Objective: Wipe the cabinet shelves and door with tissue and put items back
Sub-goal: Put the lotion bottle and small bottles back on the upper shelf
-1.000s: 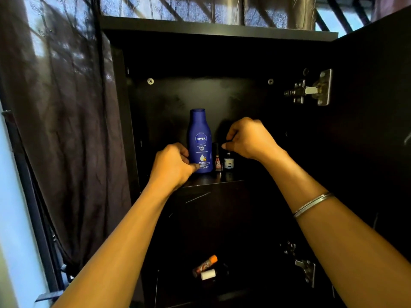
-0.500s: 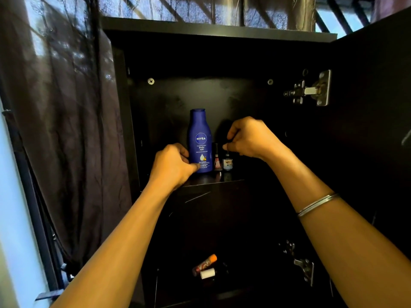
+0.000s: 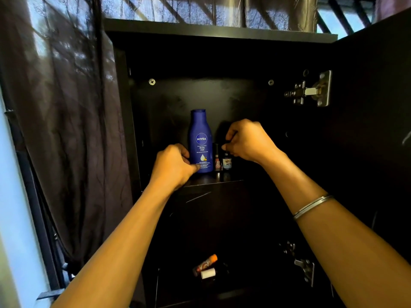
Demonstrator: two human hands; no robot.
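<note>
now lotion bottle [image 3: 200, 141] beside left grip [image 3: 173, 165]

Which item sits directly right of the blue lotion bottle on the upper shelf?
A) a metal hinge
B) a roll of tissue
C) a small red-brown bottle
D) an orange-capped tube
C: the small red-brown bottle stands just right of the blue lotion bottle on the upper shelf, with a small dark bottle beyond it.

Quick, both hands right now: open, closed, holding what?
Left hand: grips the base of the blue lotion bottle.
Right hand: pinches the cap of the small dark bottle.
</note>
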